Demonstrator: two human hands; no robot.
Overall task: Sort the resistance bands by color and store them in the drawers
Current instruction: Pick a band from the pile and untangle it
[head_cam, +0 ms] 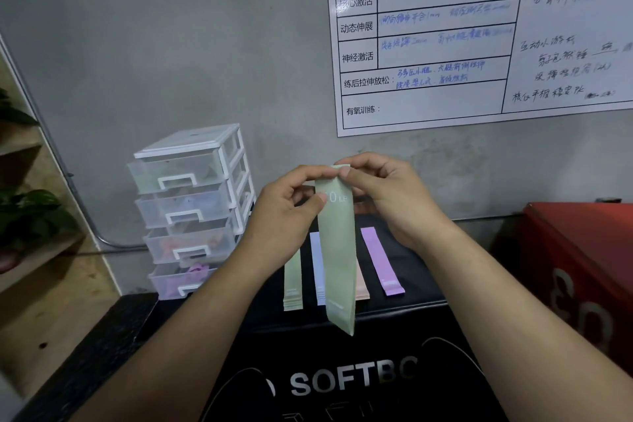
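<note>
Grey wall backs the scene; left of the fingers stands the drawer unit point(191, 209), coloured bands showing through its fronts. The left hand point(284, 212) and right hand point(387, 195) are raised together, each pinching the top end of a green band point(337, 257) so it hangs straight, probably to judge its colour. Below the fingers, on the black surface point(421, 267), lie a green stack point(293, 284), a blue band point(317, 257), a pink band point(362, 284) and a purple band point(382, 260), side by side by colour.

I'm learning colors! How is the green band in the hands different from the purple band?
The held green band hangs upright, pinched at its top by the left hand and right hand; the purple band lies flat on the black box. The held green band is pale green; the purple band is lilac. Both are long flat strips.
</note>
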